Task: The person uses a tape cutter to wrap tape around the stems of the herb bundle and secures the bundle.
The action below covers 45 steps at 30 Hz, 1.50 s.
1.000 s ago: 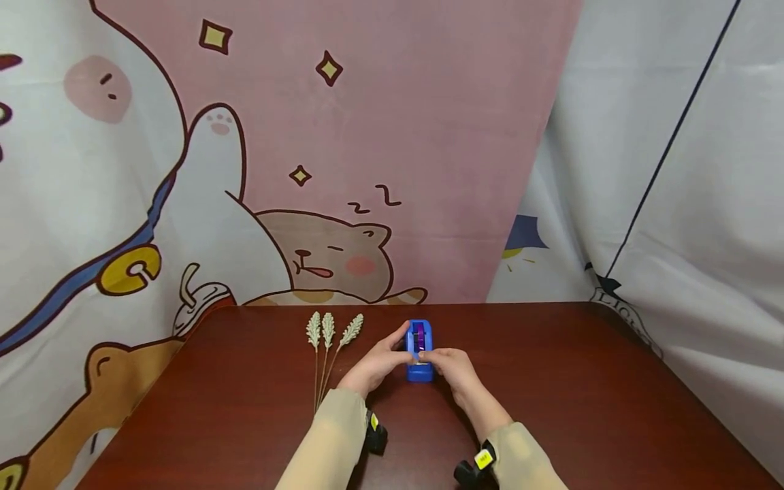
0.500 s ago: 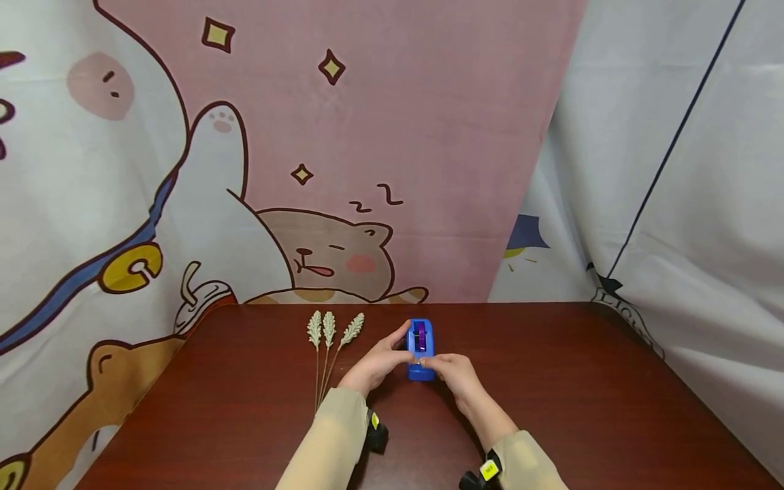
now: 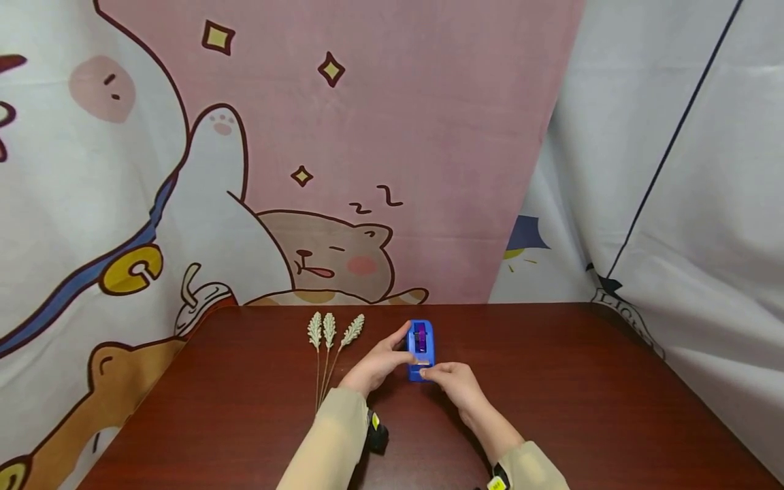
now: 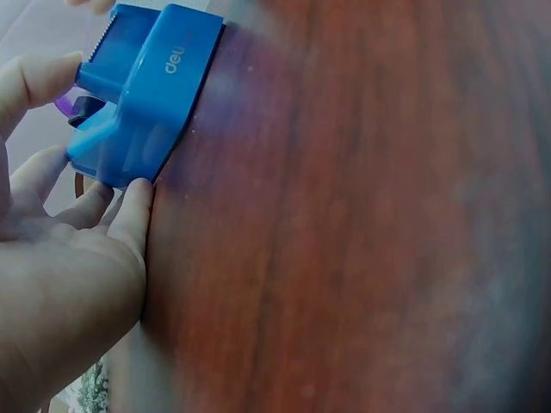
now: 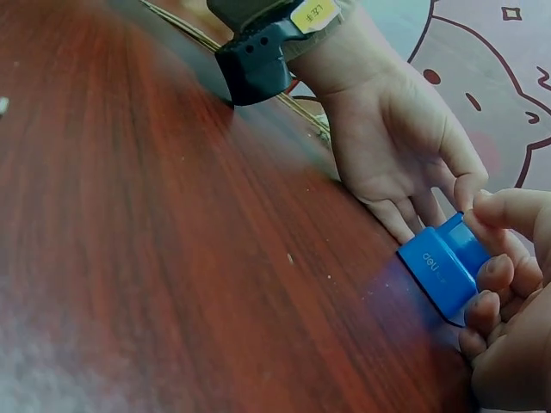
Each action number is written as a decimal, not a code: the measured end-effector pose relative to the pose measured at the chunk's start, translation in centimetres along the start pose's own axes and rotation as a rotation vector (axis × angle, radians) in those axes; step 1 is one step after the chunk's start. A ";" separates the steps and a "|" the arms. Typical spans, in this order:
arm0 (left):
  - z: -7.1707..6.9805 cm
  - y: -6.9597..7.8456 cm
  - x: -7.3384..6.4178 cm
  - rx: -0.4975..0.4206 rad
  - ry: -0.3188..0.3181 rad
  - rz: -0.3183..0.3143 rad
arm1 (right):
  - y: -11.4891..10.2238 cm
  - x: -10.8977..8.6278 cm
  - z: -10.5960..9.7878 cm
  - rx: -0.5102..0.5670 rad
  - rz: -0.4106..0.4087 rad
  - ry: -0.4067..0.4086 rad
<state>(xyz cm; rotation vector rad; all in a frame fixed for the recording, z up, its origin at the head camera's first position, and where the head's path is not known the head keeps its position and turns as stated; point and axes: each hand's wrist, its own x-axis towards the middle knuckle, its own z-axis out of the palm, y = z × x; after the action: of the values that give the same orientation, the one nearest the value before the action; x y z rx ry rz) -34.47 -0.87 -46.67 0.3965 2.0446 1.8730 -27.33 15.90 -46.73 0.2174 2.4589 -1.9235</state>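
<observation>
A blue tape dispenser (image 3: 429, 352) with a purple-looking tape roll (image 3: 420, 337) in it stands on the dark red-brown table, seen in all three views. My left hand (image 3: 375, 369) grips the dispenser from its left side. In the left wrist view, its thumb (image 4: 52, 79) presses near the toothed cutter and its other fingers lie along the back end and base. At the dispenser's front end, my right hand (image 3: 459, 388) pinches the clear tape's end between thumb and forefinger. The tape is hardly visible against the blue. In the right wrist view, the right hand's other fingers (image 5: 492, 274) are curled beside the dispenser.
Three pale wheat-like stalks (image 3: 329, 331) lie to the left of my left hand. A black wrist camera (image 3: 377, 435) sits at the left sleeve. Behind the table's (image 3: 569, 388) far edge hangs a cartoon-printed cloth (image 3: 429, 136).
My right hand has drawn back toward me, from beside the roll to past the cutter at the dispenser's front. My left hand and the dispenser have stayed in place.
</observation>
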 end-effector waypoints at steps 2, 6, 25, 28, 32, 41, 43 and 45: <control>0.0 0.0 0.0 0.000 0.004 0.001 | 0.0 -0.1 0.0 -0.012 0.005 -0.002; 0.0 0.0 0.0 0.001 -0.001 0.008 | 0.0 -0.2 0.0 -0.028 0.003 0.006; -0.1 -0.2 -0.1 -0.007 -0.006 0.007 | 0.3 -1.7 0.2 -0.053 -0.062 0.003; -0.2 -0.2 0.0 -0.011 -0.006 0.006 | 0.3 -1.9 0.2 -0.055 -0.062 -0.005; -0.2 -0.1 0.0 -0.008 -0.004 0.009 | 0.3 -2.5 0.2 -0.067 -0.068 -0.018; -0.2 0.1 0.0 -0.011 -0.002 0.021 | 0.3 -3.0 0.0 -0.067 -0.081 -0.024; -0.2 0.1 0.0 -0.013 -0.002 0.018 | 0.3 -3.1 0.0 -0.068 -0.085 -0.021; -0.2 0.1 0.0 -0.011 -0.002 0.014 | 0.3 -3.1 -0.1 -0.066 -0.088 -0.019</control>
<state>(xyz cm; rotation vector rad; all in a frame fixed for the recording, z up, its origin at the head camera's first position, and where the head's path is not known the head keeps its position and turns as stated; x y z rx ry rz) -34.51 -1.02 -46.57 0.4114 2.0347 1.8903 -24.18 15.73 -46.74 0.0903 2.5555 -1.8633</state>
